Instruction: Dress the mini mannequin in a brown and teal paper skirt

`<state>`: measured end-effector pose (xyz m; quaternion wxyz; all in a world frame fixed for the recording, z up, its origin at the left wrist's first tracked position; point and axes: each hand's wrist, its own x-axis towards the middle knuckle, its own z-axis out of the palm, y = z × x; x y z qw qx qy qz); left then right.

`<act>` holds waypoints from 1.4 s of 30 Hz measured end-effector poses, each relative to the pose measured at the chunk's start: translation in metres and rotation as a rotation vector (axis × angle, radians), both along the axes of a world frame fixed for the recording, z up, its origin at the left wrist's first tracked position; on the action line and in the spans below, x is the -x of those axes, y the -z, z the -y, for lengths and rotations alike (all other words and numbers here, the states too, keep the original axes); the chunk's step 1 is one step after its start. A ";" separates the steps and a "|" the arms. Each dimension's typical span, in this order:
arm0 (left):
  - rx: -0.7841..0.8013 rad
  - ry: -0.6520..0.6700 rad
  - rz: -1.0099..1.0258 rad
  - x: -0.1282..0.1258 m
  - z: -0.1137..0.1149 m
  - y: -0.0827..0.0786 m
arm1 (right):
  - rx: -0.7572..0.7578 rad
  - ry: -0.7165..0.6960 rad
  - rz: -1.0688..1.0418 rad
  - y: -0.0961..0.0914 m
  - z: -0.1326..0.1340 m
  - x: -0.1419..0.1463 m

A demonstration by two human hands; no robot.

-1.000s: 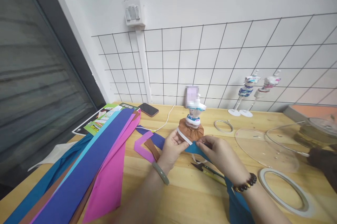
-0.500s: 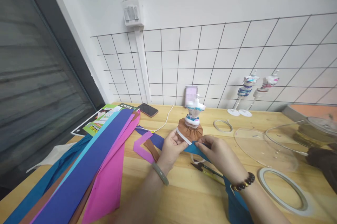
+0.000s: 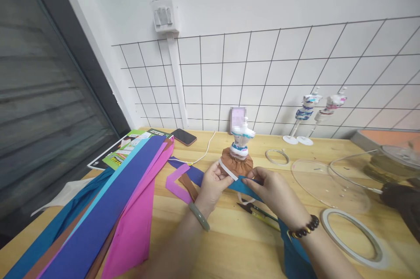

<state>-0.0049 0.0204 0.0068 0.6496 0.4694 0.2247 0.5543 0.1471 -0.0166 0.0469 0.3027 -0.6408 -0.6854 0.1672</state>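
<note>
A small white mannequin (image 3: 242,139) with blue bands round its body stands in front of me, wearing a gathered brown skirt (image 3: 236,163) of crinkled paper or cloth. Along the skirt's front edge runs a white tape strip (image 3: 228,169). My left hand (image 3: 215,181) pinches the tape and skirt edge from the left. Between thumb and fingers, my right hand (image 3: 267,185) grips a teal strip (image 3: 244,185), its end meeting the tape's lower end. The strip's rest passes beneath my right wrist and hangs towards the table's front. Both sets of fingertips nearly meet.
Long coloured strips (image 3: 108,200) cover the table's left side over leaflets (image 3: 127,148). A yellow-black cutter (image 3: 260,216) lies below my hands. To the right are tape rolls (image 3: 352,237), a clear disc (image 3: 328,185) and a glue gun (image 3: 402,200). Two more mannequins (image 3: 305,110) stand behind.
Barely anything differs. Both hands keep the same hold, and the teal strip stays against the tape's end; the view has shifted very slightly.
</note>
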 end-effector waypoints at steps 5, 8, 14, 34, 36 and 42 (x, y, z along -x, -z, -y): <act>-0.002 -0.005 -0.007 -0.001 -0.001 0.002 | 0.016 -0.006 -0.004 -0.002 0.001 -0.001; 0.004 -0.004 -0.005 -0.001 0.000 0.002 | 0.005 -0.006 0.028 -0.001 0.000 -0.002; -0.008 0.006 -0.003 -0.001 0.001 0.000 | -0.007 -0.006 0.048 0.001 -0.003 -0.002; 0.037 -0.009 0.015 -0.005 0.005 -0.004 | 0.047 -0.023 -0.116 0.004 -0.003 0.000; 0.031 0.001 0.008 -0.007 0.007 -0.005 | 0.040 -0.017 -0.139 0.004 -0.004 0.000; 0.156 0.063 0.089 -0.008 0.007 -0.005 | 0.047 -0.029 -0.286 0.011 -0.007 0.002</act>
